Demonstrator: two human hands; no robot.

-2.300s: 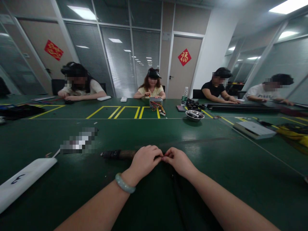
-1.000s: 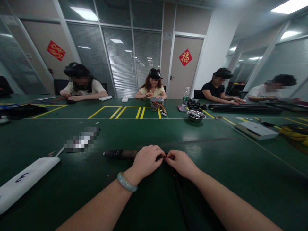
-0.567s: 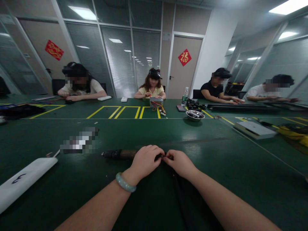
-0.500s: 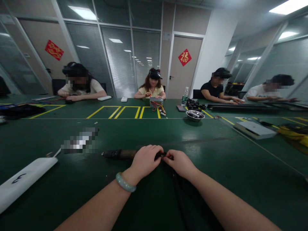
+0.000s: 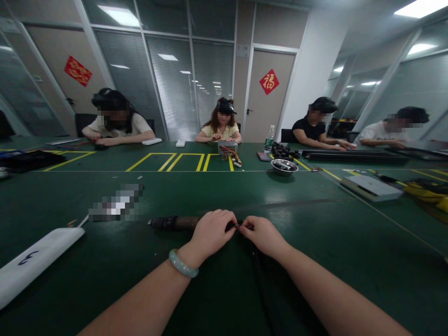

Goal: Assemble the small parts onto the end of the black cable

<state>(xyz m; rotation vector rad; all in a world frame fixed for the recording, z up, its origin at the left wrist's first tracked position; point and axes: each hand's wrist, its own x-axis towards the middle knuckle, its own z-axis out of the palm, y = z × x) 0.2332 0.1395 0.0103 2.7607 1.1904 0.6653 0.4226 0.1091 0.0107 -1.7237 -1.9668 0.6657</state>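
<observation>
Glass partitions (image 5: 171,84) and pale doors (image 5: 268,107) stand behind a long green worktop (image 5: 196,193), where four co-workers sit along the far side, well beyond the grip. Close in, the left hand (image 5: 215,228) curls palm-down, a bracelet (image 5: 184,264) on its wrist. An electric screwdriver (image 5: 175,223) lies flat on the worktop, its tip pointing away to the left of that hand, its rear end hidden under or behind the fingers; whether they actually clasp it I cannot tell. The right hand (image 5: 262,233) has thumb and fingertips drawn together in a tight pinch on a small dark piece (image 5: 237,226), just at the left hand's fingertips; the piece is too small to name. A black cord or strap (image 5: 261,280) runs from below the right grip toward the wearer.

Left of the grip, well apart, lies a white power strip (image 5: 42,261); beyond it to the right sits a metal bowl (image 5: 284,173).

The step in hand looks like fine fingertip work on that piece, by the screwdriver's hidden end. As I judge it, the next move calls for a steady left hand and small, precise turns or tugs from the right.
</observation>
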